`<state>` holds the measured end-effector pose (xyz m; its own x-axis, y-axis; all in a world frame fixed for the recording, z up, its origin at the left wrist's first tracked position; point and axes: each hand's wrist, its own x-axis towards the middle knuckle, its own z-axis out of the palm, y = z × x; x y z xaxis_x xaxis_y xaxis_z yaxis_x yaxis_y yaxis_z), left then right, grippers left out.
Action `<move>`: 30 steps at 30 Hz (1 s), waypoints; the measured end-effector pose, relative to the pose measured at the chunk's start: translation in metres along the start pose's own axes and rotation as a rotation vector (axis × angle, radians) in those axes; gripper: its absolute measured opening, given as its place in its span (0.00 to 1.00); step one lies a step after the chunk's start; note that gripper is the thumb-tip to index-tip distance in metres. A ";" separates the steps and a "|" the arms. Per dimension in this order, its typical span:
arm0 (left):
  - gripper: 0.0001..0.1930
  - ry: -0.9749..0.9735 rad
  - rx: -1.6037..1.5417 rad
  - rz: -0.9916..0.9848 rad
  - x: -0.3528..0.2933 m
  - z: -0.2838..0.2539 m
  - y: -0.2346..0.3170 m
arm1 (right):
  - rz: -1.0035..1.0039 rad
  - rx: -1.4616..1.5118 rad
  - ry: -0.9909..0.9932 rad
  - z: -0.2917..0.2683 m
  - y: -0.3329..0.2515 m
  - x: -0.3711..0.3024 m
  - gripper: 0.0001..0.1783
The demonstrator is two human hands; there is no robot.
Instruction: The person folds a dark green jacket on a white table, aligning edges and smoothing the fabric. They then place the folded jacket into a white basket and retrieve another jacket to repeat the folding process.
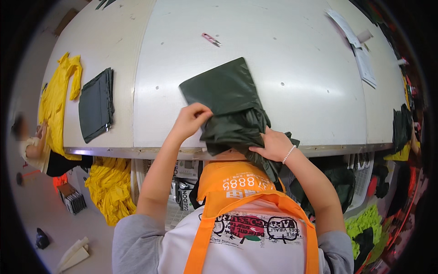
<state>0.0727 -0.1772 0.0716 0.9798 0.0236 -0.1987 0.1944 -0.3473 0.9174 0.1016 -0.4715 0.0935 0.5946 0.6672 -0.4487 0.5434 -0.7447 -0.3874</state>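
Note:
A dark green, thin, slightly shiny piece of fabric [221, 86] lies at the table's near edge right in front of me. Its far part is a flat, smooth, squarish panel. The near part [232, 128] is bunched in loose folds and hangs over the edge towards my apron. My left hand [190, 121] is closed in a pinch at the left side, where flat panel and folds meet. On the right, my right hand [276, 145] grips the crumpled fabric, thumb on top and the other fingers partly hidden in the folds.
Pink-handled thread snips [211, 39] lie farther back on the white table [182, 59]. To the left are a stack of folded dark green pieces [96, 105] and a yellow garment [59, 100] under another person's hands. Yellow fabric [109, 187] is heaped below; papers [358, 52] lie far right.

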 end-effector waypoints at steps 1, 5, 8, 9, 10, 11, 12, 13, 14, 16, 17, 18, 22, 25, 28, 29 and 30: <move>0.11 0.129 -0.046 0.043 -0.006 -0.005 -0.022 | 0.047 0.022 0.010 -0.004 -0.005 0.002 0.33; 0.29 0.307 -0.084 -0.165 -0.043 0.022 -0.058 | 0.074 0.051 0.029 -0.010 -0.012 0.019 0.32; 0.18 0.240 0.168 -0.113 -0.028 0.043 -0.048 | 0.009 0.041 0.058 -0.006 -0.018 0.030 0.33; 0.14 0.284 0.202 -0.005 -0.020 0.048 -0.051 | -0.005 0.033 0.059 -0.006 -0.022 0.034 0.33; 0.11 0.327 0.238 0.104 -0.016 0.048 -0.055 | 0.082 0.053 0.062 -0.006 -0.030 0.034 0.34; 0.10 0.307 0.232 0.079 -0.016 0.041 -0.044 | 0.087 0.066 0.098 -0.004 -0.024 0.034 0.33; 0.08 0.281 0.226 0.060 -0.015 0.028 -0.020 | 0.099 0.080 0.139 -0.001 -0.014 0.035 0.32; 0.08 0.260 0.226 0.035 -0.017 0.016 0.002 | 0.103 0.097 0.178 0.001 -0.009 0.036 0.31; 0.05 0.237 0.282 0.069 -0.023 0.019 0.021 | 0.133 0.107 0.233 -0.007 -0.015 0.031 0.28; 0.05 0.331 0.385 0.257 -0.029 0.036 0.023 | 0.153 0.057 0.230 -0.016 -0.031 0.038 0.25; 0.03 0.360 0.461 0.358 -0.033 0.051 0.019 | 0.175 0.037 0.223 -0.016 -0.039 0.041 0.24; 0.14 0.229 0.609 0.460 -0.044 0.073 0.016 | 0.187 0.033 0.220 -0.013 -0.038 0.050 0.20; 0.16 -0.160 0.571 0.268 -0.066 0.087 0.022 | 0.193 0.035 0.273 -0.012 -0.017 0.059 0.18; 0.15 -0.221 0.516 0.131 -0.038 0.053 0.050 | 0.206 -0.005 0.252 -0.026 -0.025 0.041 0.20; 0.21 0.156 0.640 0.417 0.017 0.055 0.108 | 0.197 -0.196 0.258 -0.024 -0.038 0.034 0.21; 0.25 0.281 0.757 0.551 0.038 0.065 0.108 | 0.132 -0.279 0.299 -0.008 -0.033 0.043 0.21; 0.21 0.226 0.885 0.511 0.059 0.070 0.097 | 0.077 -0.276 0.258 -0.014 -0.040 0.043 0.21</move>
<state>0.1459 -0.2754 0.1247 0.9393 -0.1766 0.2942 -0.2603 -0.9253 0.2757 0.1137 -0.4125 0.1011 0.7501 0.6174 -0.2370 0.6097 -0.7844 -0.1138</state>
